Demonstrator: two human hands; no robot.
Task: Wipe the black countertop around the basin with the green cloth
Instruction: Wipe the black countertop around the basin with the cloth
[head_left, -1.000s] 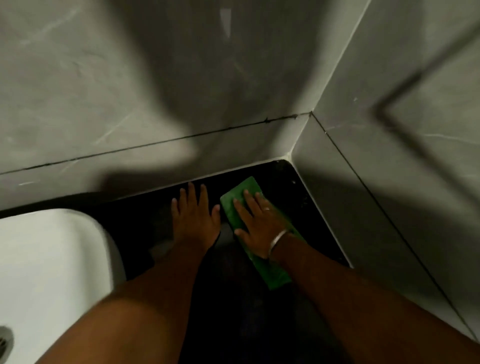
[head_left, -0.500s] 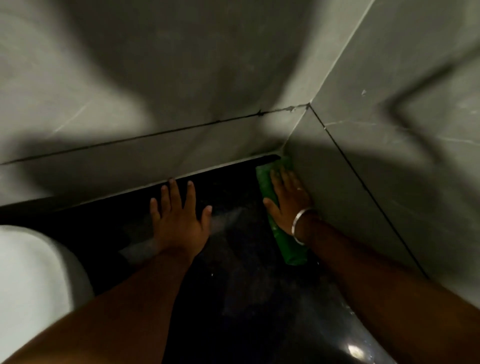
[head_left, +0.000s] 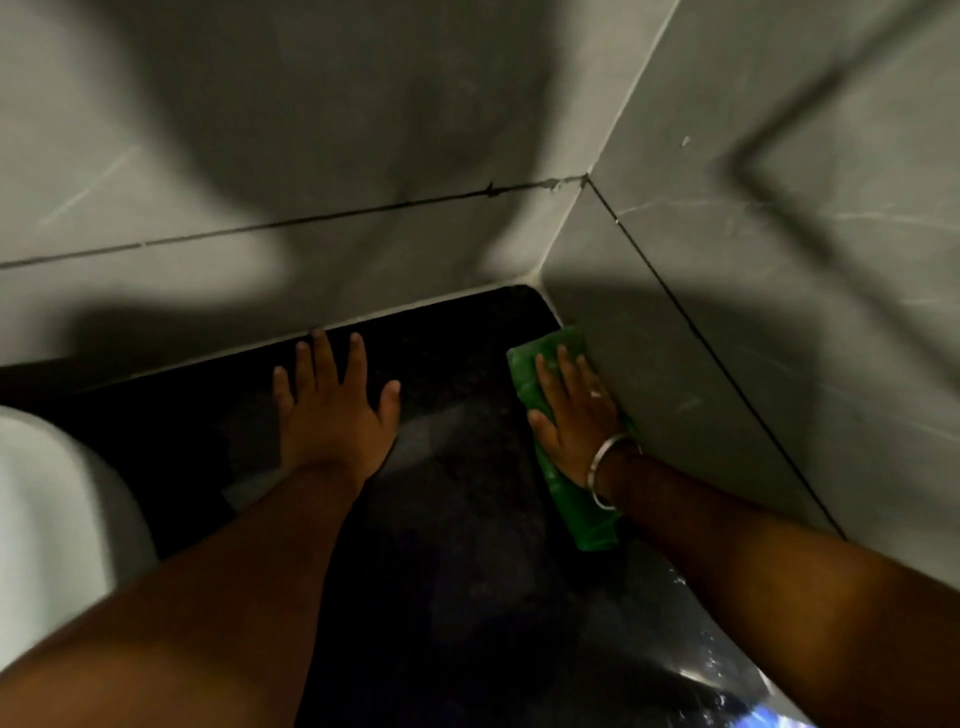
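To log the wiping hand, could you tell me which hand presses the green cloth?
The right hand, wearing the bangle, presses the green cloth; the left hand lies bare.

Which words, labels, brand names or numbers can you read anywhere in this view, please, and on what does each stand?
None: no text shows anywhere in this view.
The green cloth is plain, with no tag or print visible.
The white basin, black countertop and grey wall tiles carry only streaks, shadows and grout lines.
The metal bangle on the right hand shows no engraving that can be made out.

right hand (head_left: 574, 415) + green cloth (head_left: 563, 441) | slid from mid-counter | to right wall
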